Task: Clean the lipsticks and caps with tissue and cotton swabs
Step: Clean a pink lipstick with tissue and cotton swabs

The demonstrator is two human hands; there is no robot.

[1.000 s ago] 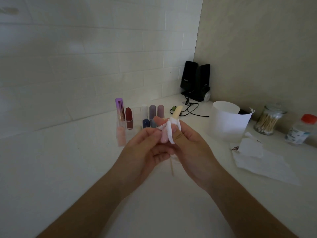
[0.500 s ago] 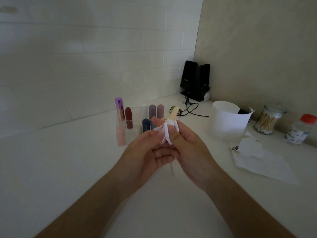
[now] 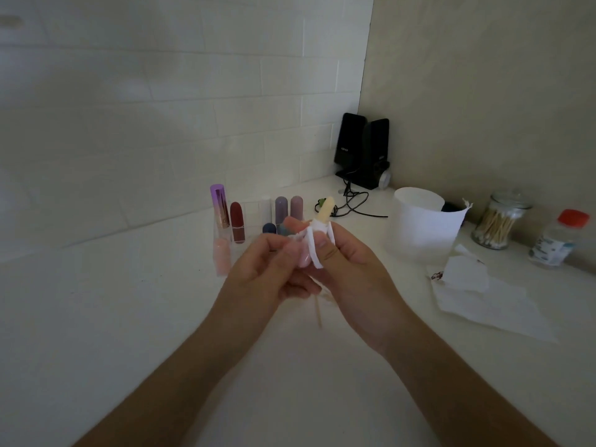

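Both hands are closed round one pale yellow lipstick (image 3: 325, 209) near the table's middle: the left hand (image 3: 267, 272) grips its pink tube, the right hand (image 3: 348, 269) pinches tissue (image 3: 312, 250) round its collar. The lipsticks (image 3: 237, 222) standing beyond probably still wait, so cleaning seems midway

A white counter (image 3: 96, 317) runs into a tiled corner. At the far middle a cluster of lipsticks (image 3: 237, 222) and caps (image 3: 280, 209) stands upright, close together. In the far corner sit two black speakers (image 3: 362, 150) with a cable (image 3: 351, 204) trailing forward. To the right stands a white cup (image 3: 422, 221), then a glass jar of swabs (image 3: 496, 221) and a bottle (image 3: 556, 241) with a red cap. Nearer, on the right, lie flat tissues (image 3: 490, 301), one stained. A thin stick (image 3: 317, 312) lies at the middle.
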